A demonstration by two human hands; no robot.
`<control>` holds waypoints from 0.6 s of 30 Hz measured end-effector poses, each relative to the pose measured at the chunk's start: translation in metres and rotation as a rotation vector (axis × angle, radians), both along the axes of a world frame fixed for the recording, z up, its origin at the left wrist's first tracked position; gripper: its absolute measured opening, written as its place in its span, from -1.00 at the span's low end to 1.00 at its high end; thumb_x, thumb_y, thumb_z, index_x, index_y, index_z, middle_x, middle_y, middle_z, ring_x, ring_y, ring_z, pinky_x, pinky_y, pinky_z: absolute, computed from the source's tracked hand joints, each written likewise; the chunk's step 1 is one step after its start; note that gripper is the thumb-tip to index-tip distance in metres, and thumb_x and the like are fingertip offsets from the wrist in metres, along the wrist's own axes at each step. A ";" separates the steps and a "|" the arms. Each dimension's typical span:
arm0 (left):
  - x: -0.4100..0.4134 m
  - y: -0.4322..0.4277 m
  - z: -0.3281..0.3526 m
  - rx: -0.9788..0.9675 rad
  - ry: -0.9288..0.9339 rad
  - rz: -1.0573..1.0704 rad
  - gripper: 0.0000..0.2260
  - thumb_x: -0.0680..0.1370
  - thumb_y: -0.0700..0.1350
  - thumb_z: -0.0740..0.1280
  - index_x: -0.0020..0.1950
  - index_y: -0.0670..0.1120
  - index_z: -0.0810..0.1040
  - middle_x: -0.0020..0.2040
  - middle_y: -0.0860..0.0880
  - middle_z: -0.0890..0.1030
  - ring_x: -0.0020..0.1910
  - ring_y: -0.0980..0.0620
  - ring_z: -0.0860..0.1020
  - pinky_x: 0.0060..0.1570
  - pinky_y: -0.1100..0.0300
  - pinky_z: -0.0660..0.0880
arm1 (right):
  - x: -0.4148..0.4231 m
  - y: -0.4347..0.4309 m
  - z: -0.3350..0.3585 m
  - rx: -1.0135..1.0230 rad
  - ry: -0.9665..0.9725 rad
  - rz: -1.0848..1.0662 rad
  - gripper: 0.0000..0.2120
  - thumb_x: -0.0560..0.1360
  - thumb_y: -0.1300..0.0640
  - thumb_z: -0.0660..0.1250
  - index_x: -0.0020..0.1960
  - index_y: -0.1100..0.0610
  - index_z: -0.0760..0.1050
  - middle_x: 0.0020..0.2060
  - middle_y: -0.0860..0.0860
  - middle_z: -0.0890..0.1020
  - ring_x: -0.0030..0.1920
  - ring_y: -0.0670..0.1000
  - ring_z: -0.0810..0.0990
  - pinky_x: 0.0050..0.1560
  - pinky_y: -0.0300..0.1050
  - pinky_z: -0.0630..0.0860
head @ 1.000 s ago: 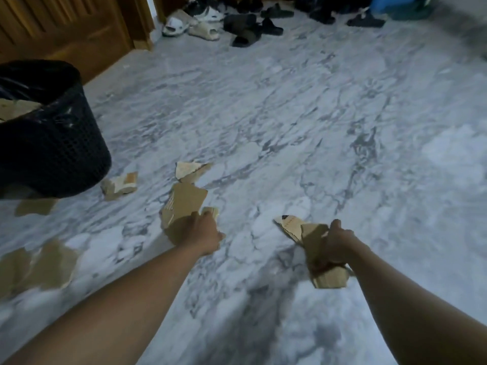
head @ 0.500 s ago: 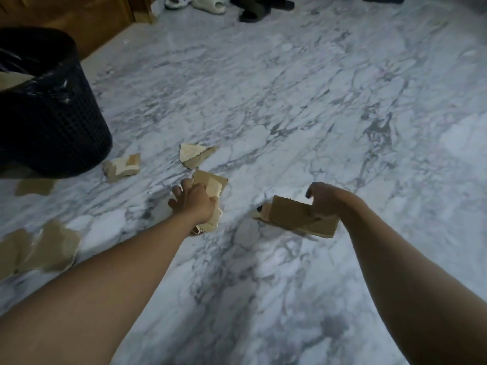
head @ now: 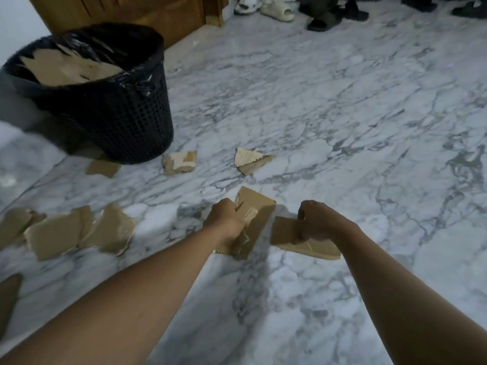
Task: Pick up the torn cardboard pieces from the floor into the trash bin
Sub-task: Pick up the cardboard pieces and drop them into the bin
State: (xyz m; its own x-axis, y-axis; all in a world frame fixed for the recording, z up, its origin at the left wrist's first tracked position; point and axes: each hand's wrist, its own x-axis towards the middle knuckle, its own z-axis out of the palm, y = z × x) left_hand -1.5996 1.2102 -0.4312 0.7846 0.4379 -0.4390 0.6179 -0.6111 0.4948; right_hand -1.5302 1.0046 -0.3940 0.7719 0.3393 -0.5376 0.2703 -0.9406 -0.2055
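Fingers (head: 305, 210) gripping cardboard (head: 259, 204), bin (head: 126, 122) holding scraps (head: 66, 69)

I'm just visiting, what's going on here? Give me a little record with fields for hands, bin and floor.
Left hand: grips a bundle of cardboard
Right hand: grips a flat cardboard sheet
Trash bin: black mesh, bag-lined, cardboard already inside
Floor: grey-veined marble
Left to pick up: small scraps near the bin, larger torn pieces at far left
Background: sandals, wooden door
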 end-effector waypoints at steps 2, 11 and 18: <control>-0.007 0.006 0.001 0.006 -0.032 0.028 -0.62 0.40 0.07 0.38 0.16 -0.04 0.55 0.13 -0.10 0.59 0.06 -0.11 0.56 0.06 0.00 0.56 | 0.010 0.021 0.006 0.052 0.001 0.021 -0.76 0.37 0.22 0.45 0.02 0.27 0.61 -0.07 0.14 0.63 -0.11 0.11 0.61 -0.19 -0.08 0.53; 0.002 -0.003 0.001 0.185 -0.027 0.094 -0.04 0.30 0.22 0.54 0.52 -0.03 0.10 0.41 -0.16 0.24 0.36 -0.23 0.28 0.19 -0.12 0.38 | 0.093 0.097 0.022 0.457 0.035 -0.391 -0.68 0.53 0.12 0.37 0.19 0.30 0.49 0.04 0.22 0.58 0.02 0.21 0.61 0.08 0.11 0.59; 0.041 0.018 0.005 0.114 0.206 0.098 0.25 0.33 0.03 0.59 0.53 -0.07 -0.43 0.56 -0.22 -0.08 0.53 -0.24 0.02 0.38 -0.22 0.19 | 0.118 0.174 -0.015 0.289 -0.041 -0.209 -0.44 0.56 0.01 0.28 0.47 0.24 0.30 0.45 0.21 0.35 0.45 0.23 0.32 0.46 0.19 0.27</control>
State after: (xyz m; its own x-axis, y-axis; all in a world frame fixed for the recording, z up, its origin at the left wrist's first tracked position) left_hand -1.5584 1.2280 -0.4260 0.6348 0.5632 -0.5290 0.7578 -0.5877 0.2836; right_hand -1.4123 1.1789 -0.4088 0.8597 0.3051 -0.4096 0.0913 -0.8809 -0.4644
